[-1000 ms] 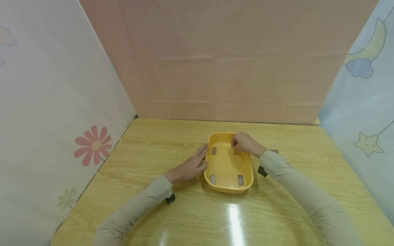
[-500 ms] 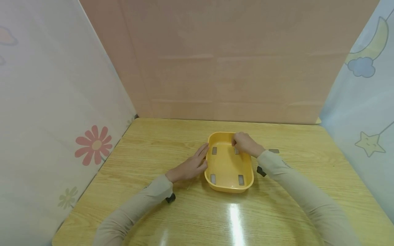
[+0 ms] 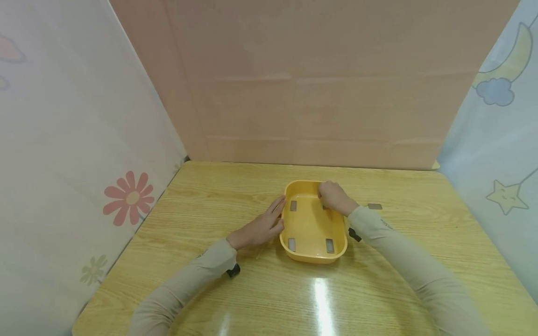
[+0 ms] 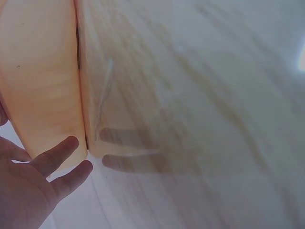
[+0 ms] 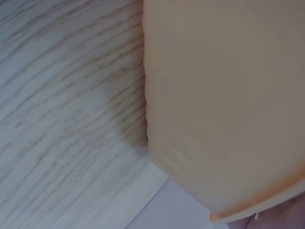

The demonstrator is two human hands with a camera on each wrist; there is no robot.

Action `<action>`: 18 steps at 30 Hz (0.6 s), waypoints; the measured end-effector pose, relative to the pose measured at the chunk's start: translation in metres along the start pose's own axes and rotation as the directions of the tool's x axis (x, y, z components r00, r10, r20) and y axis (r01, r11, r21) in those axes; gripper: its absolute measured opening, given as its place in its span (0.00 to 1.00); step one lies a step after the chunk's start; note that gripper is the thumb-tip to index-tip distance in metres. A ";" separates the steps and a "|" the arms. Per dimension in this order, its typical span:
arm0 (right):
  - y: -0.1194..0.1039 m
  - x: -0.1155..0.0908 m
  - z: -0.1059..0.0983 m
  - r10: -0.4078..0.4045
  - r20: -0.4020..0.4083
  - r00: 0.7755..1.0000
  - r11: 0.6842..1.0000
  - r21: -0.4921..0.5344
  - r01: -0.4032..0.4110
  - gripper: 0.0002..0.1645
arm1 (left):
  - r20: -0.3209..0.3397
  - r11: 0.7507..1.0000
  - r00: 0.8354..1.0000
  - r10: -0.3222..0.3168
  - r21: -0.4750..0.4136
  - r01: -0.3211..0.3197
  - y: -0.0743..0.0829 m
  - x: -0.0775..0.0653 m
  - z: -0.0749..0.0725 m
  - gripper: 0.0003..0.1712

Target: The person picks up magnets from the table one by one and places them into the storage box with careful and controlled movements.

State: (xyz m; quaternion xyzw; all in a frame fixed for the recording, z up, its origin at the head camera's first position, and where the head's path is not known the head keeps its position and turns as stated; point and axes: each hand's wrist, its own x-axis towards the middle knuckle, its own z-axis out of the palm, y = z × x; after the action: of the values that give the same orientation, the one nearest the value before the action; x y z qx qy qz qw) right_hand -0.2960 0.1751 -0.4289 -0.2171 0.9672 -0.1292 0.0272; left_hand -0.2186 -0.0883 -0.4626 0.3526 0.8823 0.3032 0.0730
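Observation:
A shallow yellow plastic basin (image 3: pixel 311 228) with rounded corners sits on the wooden table, with small grey rectangles at its inner corners. My left hand (image 3: pixel 258 228) rests against the basin's left side with fingers extended; the left wrist view shows two straight fingers (image 4: pixel 64 150) by the outer wall. Over the far right rim reaches my right hand (image 3: pixel 335 197), its fingers bent down inside above a far-right grey rectangle (image 3: pixel 325 207) that it mostly covers. I cannot tell whether those fingertips hold anything. The right wrist view is largely filled by the basin's outer wall (image 5: pixel 224 95).
Another grey rectangle (image 3: pixel 375 206) lies on the table right of the basin. Near the front of the basin floor are two grey rectangles, left (image 3: pixel 292 244) and right (image 3: pixel 329 245). A pinkish-brown backdrop (image 3: pixel 311 93) stands behind the table, with patterned white sheets at both sides.
My right hand shifts slightly right and covers more of the far-right rectangle than half a second ago. The left hand stays at the basin's side.

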 end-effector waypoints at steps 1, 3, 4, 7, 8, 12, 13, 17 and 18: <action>-0.001 0.000 0.000 0.002 -0.001 1.000 1.000 0.001 -0.002 0.21 | 0.002 1.000 1.000 0.000 -0.002 0.000 0.000 0.000 0.000 0.37; -0.001 -0.001 0.000 0.008 -0.001 1.000 1.000 0.000 -0.008 0.17 | 0.005 1.000 1.000 -0.001 -0.008 0.001 0.000 0.000 0.000 0.37; -0.001 -0.002 0.000 0.010 -0.002 1.000 1.000 0.000 -0.010 0.15 | 0.006 1.000 1.000 0.000 -0.011 0.001 0.000 0.000 0.000 0.37; -0.002 -0.002 -0.001 0.018 0.003 1.000 1.000 0.001 -0.018 0.19 | 0.004 1.000 1.000 0.001 -0.008 -0.001 0.000 -0.001 0.000 0.37; -0.002 -0.002 0.000 0.019 0.005 1.000 1.000 -0.001 -0.019 0.21 | 0.002 1.000 1.000 0.002 -0.004 -0.002 0.000 -0.001 0.000 0.37; -0.001 -0.002 0.002 0.024 0.018 1.000 1.000 0.002 -0.024 0.28 | 0.001 1.000 1.000 0.003 -0.003 -0.003 0.000 0.000 0.001 0.37; -0.001 -0.002 0.002 0.021 0.016 1.000 1.000 -0.002 -0.021 0.28 | 0.002 1.000 1.000 0.004 -0.006 -0.004 0.000 0.000 0.001 0.37; -0.001 -0.003 0.003 0.010 0.016 1.000 1.000 0.009 -0.010 0.30 | 0.004 1.000 1.000 0.007 -0.008 -0.007 -0.001 0.000 0.001 0.37; -0.001 -0.003 0.003 0.007 0.018 1.000 1.000 0.011 -0.007 0.30 | 0.004 1.000 1.000 0.007 -0.007 -0.007 -0.001 0.000 0.001 0.37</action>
State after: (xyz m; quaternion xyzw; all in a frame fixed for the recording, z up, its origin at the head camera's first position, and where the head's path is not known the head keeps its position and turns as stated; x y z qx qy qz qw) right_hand -0.2926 0.1750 -0.4313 -0.2149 0.9669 -0.1324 0.0373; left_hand -0.2187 -0.0882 -0.4640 0.3561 0.8798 0.3058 0.0750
